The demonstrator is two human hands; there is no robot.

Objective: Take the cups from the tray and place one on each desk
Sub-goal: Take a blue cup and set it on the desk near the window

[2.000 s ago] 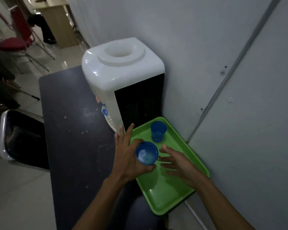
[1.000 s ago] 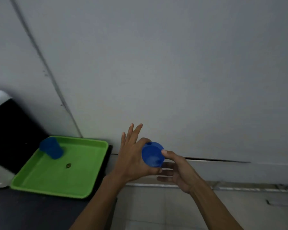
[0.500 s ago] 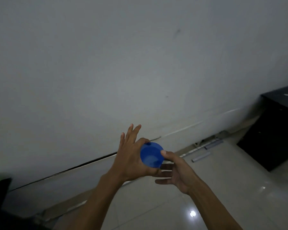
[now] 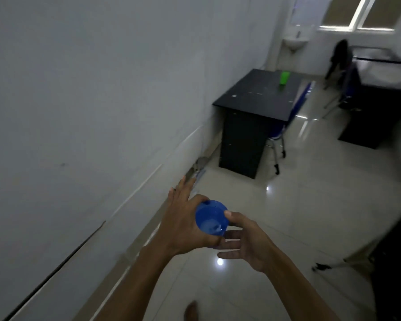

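I carry a blue plastic cup (image 4: 210, 217) in front of me, above the floor. My left hand (image 4: 183, 223) grips its side, with the outer fingers spread. My right hand (image 4: 243, 242) touches the rim with its thumb, and its fingers lie under the cup. Ahead stands a black desk (image 4: 252, 98) against the left wall, with a green cup (image 4: 284, 77) upright on its top. A second black desk (image 4: 384, 89) is at the far right. The tray is out of view.
A white wall (image 4: 90, 100) runs along my left. A blue chair (image 4: 287, 126) is tucked at the near desk, and another chair (image 4: 340, 59) with dark cloth stands by the far one. Dark furniture (image 4: 396, 262) fills the right edge. A bare foot (image 4: 191, 312) shows on the glossy tiled floor.
The view has swung right, away from the tray and water dispenser, along the wall to the room with desks. The blue cup stays held in both hands.
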